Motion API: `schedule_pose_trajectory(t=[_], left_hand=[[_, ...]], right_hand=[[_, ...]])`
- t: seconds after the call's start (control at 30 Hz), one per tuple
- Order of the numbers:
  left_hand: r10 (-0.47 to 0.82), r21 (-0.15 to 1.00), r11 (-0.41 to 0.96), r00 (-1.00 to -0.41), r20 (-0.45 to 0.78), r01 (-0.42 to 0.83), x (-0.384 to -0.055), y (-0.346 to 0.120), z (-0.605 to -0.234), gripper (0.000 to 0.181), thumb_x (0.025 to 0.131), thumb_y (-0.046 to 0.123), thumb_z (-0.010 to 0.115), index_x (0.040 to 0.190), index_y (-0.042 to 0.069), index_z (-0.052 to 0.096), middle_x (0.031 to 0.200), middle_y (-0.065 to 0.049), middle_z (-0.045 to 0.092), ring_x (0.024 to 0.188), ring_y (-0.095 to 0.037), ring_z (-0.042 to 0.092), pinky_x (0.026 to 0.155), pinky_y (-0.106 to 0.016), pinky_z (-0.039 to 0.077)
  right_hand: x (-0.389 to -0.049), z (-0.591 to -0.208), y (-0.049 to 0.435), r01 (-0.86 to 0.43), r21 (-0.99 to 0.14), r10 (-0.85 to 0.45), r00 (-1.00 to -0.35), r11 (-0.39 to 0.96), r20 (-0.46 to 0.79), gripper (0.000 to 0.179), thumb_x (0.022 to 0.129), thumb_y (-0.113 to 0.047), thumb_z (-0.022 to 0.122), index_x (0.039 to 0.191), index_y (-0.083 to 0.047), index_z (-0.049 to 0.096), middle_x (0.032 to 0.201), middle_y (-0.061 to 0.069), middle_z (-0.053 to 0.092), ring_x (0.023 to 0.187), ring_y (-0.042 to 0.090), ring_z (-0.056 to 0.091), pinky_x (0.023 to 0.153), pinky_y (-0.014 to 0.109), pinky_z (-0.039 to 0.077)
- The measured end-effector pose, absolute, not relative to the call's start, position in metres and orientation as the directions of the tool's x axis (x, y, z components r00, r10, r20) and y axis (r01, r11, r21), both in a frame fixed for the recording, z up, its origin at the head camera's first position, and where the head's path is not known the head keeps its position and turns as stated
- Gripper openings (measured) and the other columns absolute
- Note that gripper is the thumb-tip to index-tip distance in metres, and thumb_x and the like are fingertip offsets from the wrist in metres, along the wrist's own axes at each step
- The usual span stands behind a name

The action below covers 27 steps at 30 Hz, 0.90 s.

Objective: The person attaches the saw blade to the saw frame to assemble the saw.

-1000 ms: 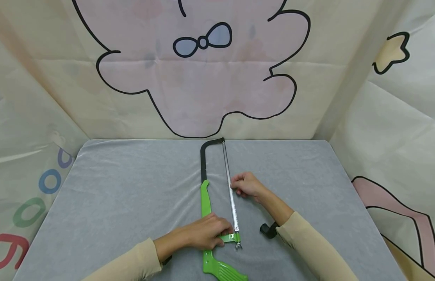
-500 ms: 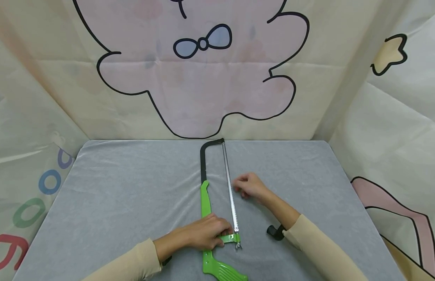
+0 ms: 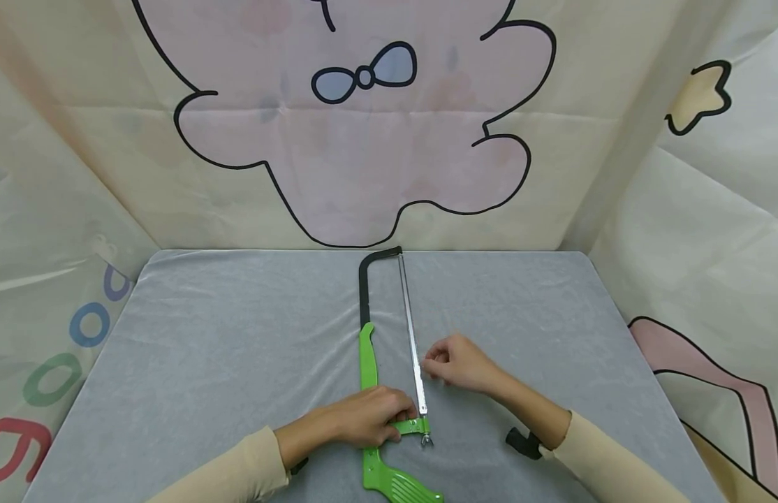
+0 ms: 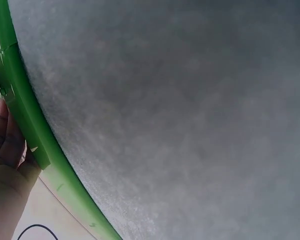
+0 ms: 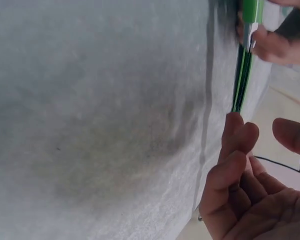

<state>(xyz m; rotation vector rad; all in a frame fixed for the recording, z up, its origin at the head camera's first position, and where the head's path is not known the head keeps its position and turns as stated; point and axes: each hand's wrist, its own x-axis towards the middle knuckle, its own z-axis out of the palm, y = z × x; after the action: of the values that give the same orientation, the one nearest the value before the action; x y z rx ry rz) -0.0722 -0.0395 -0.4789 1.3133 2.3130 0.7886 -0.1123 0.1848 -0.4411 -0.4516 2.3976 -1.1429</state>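
A hacksaw (image 3: 367, 360) with a green grip and a black front bow lies on the grey cloth, its silvery blade (image 3: 410, 318) along the right side. My left hand (image 3: 367, 418) holds the frame where the short green arm joins it, and covers part of the grip. Its fingers also show beside the green frame (image 4: 27, 107) in the left wrist view. Just right of the blade's near half is my right hand (image 3: 463, 363), fingers loosely bent, holding nothing. In the right wrist view its thumb (image 5: 290, 135) stands apart from the fingers.
A wing nut (image 3: 427, 440) sits at the blade's near end. The grey cloth (image 3: 238, 314) covers the table. Pale printed curtains (image 3: 427, 154) stand behind and at both sides. A black strap device (image 3: 523, 443) is on the right wrist.
My right hand has left the blade's side and moved nearer to me and slightly right, its fingers loosely bent. The left hand and the hacksaw have stayed in place.
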Motion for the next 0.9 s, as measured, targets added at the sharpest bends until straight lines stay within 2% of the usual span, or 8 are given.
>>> schedule_pose_trajectory(t=[0.3, 0.47, 0.6, 0.9], left_hand=[[0.867, 0.625, 0.414, -0.497, -0.048, 0.662, -0.073, -0.039, -0.477, 0.029, 0.076, 0.006, 0.081, 0.100, 0.015, 0.067, 0.080, 0.012, 0.053, 0.076, 0.001, 0.050, 0.071, -0.011, 0.039], [0.866, 0.626, 0.418, -0.497, -0.057, 0.658, -0.073, -0.039, -0.476, 0.030, 0.076, 0.007, 0.081, 0.102, 0.014, 0.068, 0.081, 0.012, 0.055, 0.077, 0.002, 0.050, 0.071, -0.010, 0.040], [0.868, 0.621, 0.418, -0.493, -0.058, 0.663, -0.073, -0.039, -0.476, 0.029, 0.076, 0.007, 0.081, 0.101, 0.014, 0.068, 0.080, 0.011, 0.055, 0.075, 0.002, 0.049, 0.070, -0.011, 0.039], [0.871, 0.622, 0.414, -0.487, -0.060, 0.664, -0.074, -0.037, -0.476, 0.028, 0.076, 0.006, 0.081, 0.098, 0.015, 0.066, 0.078, 0.012, 0.052, 0.075, 0.002, 0.048, 0.070, -0.011, 0.039]], right_hand=[[-0.087, -0.436, 0.192, -0.149, -0.771, -0.551, -0.782, 0.619, -0.292, 0.036, 0.089, -0.027, 0.070, 0.061, -0.004, 0.069, 0.055, 0.005, 0.065, 0.043, 0.006, 0.053, 0.042, 0.020, 0.034], [-0.074, -0.437, 0.191, -0.127, -0.764, -0.575, -0.738, 0.632, -0.353, 0.042, 0.087, -0.032, 0.073, 0.056, -0.004, 0.067, 0.050, 0.006, 0.063, 0.040, 0.008, 0.055, 0.040, 0.021, 0.037], [-0.066, -0.440, 0.189, -0.114, -0.772, -0.608, -0.692, 0.626, -0.390, 0.048, 0.086, -0.036, 0.074, 0.053, -0.002, 0.066, 0.047, 0.009, 0.060, 0.037, 0.011, 0.055, 0.037, 0.020, 0.034], [-0.055, -0.447, 0.184, -0.091, -0.783, -0.634, -0.647, 0.615, -0.423, 0.052, 0.084, -0.037, 0.076, 0.050, 0.001, 0.063, 0.044, 0.008, 0.058, 0.034, 0.002, 0.046, 0.036, 0.018, 0.028]])
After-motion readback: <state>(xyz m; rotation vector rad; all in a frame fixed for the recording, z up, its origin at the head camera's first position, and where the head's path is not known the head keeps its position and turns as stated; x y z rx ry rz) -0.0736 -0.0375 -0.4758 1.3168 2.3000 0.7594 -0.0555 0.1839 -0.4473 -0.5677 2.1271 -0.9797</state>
